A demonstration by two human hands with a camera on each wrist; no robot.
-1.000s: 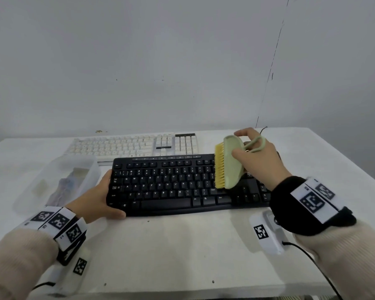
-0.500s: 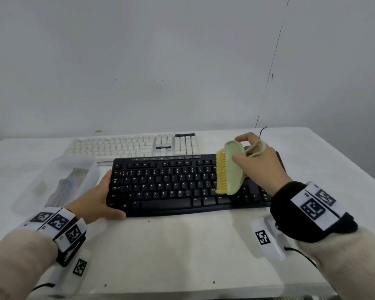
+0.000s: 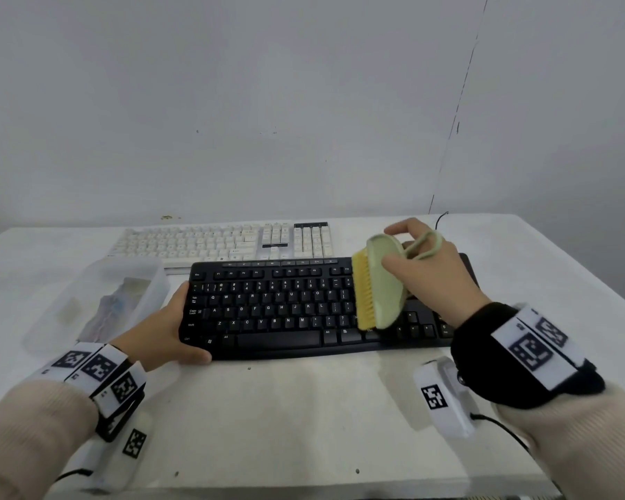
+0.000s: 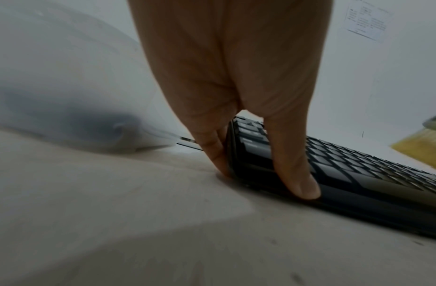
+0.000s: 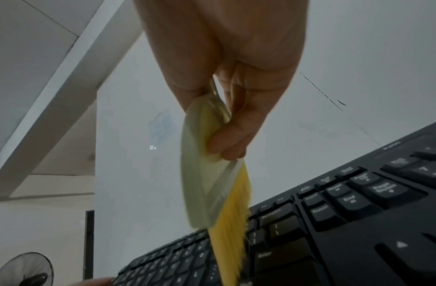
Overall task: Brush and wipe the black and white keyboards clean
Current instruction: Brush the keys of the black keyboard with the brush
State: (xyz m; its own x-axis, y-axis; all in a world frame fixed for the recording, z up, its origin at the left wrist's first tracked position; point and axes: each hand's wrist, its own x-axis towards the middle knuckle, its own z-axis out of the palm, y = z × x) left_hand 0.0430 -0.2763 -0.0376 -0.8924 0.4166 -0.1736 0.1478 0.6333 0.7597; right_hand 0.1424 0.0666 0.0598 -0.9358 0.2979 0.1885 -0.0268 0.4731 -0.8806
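The black keyboard (image 3: 285, 308) lies across the middle of the white table, with the white keyboard (image 3: 224, 241) right behind it. My left hand (image 3: 163, 337) grips the black keyboard's left end (image 4: 248, 154), thumb on the front edge, fingers against the side. My right hand (image 3: 433, 279) holds a pale green brush (image 3: 383, 283) with yellow bristles (image 5: 231, 241). The bristles face left and touch the keys near the right end of the main key block. My fingers curl round the brush back (image 5: 204, 170) and its loop handle.
A translucent plastic box (image 3: 98, 301) holding cloth-like items stands at the left, close to my left hand. A cable (image 3: 441, 216) runs off the back right of the table. A fan (image 5: 25, 271) shows low in the right wrist view.
The brush has slid slightly toward the near side and right over the black keyboard's keys. My left hand has kept its hold on the keyboard's left end.
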